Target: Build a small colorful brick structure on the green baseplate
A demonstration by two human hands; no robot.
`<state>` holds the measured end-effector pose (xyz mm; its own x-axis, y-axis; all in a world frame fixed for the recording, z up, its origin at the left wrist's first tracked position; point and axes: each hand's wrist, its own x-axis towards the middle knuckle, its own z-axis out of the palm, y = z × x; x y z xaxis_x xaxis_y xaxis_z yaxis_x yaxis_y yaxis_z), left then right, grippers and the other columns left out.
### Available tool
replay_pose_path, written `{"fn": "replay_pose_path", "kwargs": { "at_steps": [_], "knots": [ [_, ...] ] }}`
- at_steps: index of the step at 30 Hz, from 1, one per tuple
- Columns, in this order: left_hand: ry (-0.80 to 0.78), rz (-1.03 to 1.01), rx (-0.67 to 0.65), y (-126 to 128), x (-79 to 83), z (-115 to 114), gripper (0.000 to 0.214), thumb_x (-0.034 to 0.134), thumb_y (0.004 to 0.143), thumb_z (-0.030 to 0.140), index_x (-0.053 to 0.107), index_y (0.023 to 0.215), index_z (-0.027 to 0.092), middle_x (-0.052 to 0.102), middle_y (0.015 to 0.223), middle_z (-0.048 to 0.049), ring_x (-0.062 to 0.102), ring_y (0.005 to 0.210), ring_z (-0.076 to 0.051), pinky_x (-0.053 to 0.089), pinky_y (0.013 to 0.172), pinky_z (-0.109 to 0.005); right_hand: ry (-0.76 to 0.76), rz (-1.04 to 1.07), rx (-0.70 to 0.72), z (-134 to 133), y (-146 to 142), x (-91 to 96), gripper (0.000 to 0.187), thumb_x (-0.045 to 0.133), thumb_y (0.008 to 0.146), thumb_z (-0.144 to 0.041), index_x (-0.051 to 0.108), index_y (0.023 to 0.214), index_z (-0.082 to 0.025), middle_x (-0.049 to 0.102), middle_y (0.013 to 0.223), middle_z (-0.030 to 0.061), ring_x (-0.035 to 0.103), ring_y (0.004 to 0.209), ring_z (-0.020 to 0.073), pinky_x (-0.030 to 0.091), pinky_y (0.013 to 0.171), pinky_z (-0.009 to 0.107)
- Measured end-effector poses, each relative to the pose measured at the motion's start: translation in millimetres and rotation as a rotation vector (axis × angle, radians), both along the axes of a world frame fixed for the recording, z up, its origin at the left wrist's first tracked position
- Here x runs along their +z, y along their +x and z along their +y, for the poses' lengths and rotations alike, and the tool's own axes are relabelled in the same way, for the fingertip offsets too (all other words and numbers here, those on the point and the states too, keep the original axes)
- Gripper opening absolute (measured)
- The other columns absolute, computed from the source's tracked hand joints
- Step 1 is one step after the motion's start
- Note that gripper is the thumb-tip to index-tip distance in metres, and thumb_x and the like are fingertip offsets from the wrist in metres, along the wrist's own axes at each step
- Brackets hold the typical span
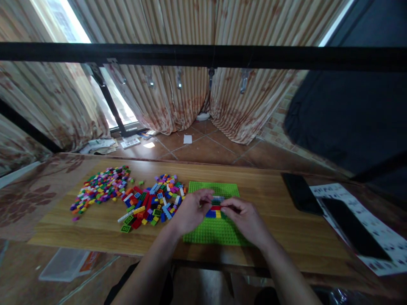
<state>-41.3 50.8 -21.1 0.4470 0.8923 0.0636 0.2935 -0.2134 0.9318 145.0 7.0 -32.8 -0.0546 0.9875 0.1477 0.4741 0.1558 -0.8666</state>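
A green studded baseplate (206,236) lies on the wooden table, with a few building bricks near its middle. Among them are a blue brick (210,214), a yellow brick (218,214) and a red brick (216,208); a greyish see-through piece (218,199) shows just behind. My left hand (194,210) is at the left side of these bricks, fingers curled and closed, what they pinch too small to make out. From the right, my right hand (243,215) has thumb and forefinger pinched at the red brick's right end. Its fingers partly cover a green brick (223,215).
Left of the baseplate lies a pile of larger mixed bricks (149,203), and farther left a heap of small ones (103,184). At the right are a black tablet-like object (300,192), a printed sheet (333,190) and a black phone-like slab (356,228). A dark bar (203,55) crosses beyond the table.
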Motion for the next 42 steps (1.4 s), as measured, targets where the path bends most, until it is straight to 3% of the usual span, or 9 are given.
{"fn": "replay_pose_path", "kwargs": {
  "at_steps": [6,18,25,29,35,42],
  "knots": [
    [0.055,0.307,0.121,-13.0,-10.3,12.1,0.031,0.053,0.082,0.013,0.065,0.11,0.015,0.073,0.095,-0.0062,0.067,0.088,-0.018,0.051,0.081,-0.027,0.028,-0.167,0.036,-6.3,6.9,0.7,0.015,0.055,0.086,-0.023,0.07,0.088,-0.024,0.069,0.085,0.0012,0.064,0.08,0.017,0.047,0.075,0.03],
    [0.023,0.436,0.087,-4.1,-3.1,3.9,0.03,0.056,0.081,0.021,0.066,0.109,0.017,0.073,0.084,-0.0034,0.067,0.076,-0.017,0.047,0.068,-0.024,0.106,-0.284,0.015,-1.8,1.9,-10.9,0.012,0.055,0.085,-0.018,0.066,0.085,-0.023,0.062,0.085,0.0011,0.061,0.078,0.0162,0.046,0.071,0.029],
    [0.016,0.584,0.214,8.4,-1.6,-0.9,0.028,0.065,0.077,0.037,0.068,0.099,0.02,0.072,0.084,-0.0036,0.065,0.075,-0.018,0.042,0.062,-0.024,0.098,-0.271,-0.035,0.0,-1.3,-12.8,0.009,0.058,0.082,-0.022,0.065,0.076,-0.023,0.06,0.079,0.0008,0.06,0.074,0.016,0.045,0.068,0.029],
    [-0.018,0.595,0.241,11.2,1.1,-1.6,0.029,0.067,0.076,0.037,0.069,0.1,0.02,0.073,0.085,-0.004,0.066,0.078,-0.019,0.042,0.063,-0.025,0.055,-0.209,-0.073,1.4,2.5,-13.2,0.009,0.06,0.081,-0.027,0.068,0.077,-0.023,0.064,0.079,0.001,0.06,0.071,0.0158,0.046,0.067,0.029],
    [-0.021,0.591,0.25,12.2,2.1,-1.8,0.027,0.066,0.076,0.036,0.07,0.098,0.021,0.073,0.085,-0.0037,0.066,0.079,-0.019,0.043,0.063,-0.024,-0.073,-0.125,-0.181,5.8,12.5,-17.9,0.024,0.057,0.083,-0.04,0.071,0.081,-0.021,0.072,0.077,0.0033,0.065,0.072,0.0194,0.047,0.068,0.032],
    [-0.045,0.594,0.275,14.0,1.3,-2.1,0.029,0.065,0.074,0.035,0.069,0.099,0.021,0.072,0.085,-0.0043,0.066,0.078,-0.02,0.042,0.062,-0.026,-0.137,-0.08,-0.222,10.1,6.9,-21.0,0.018,0.064,0.074,-0.037,0.071,0.077,-0.02,0.073,0.075,0.0036,0.066,0.07,0.0196,0.048,0.068,0.032]
  ]
}}
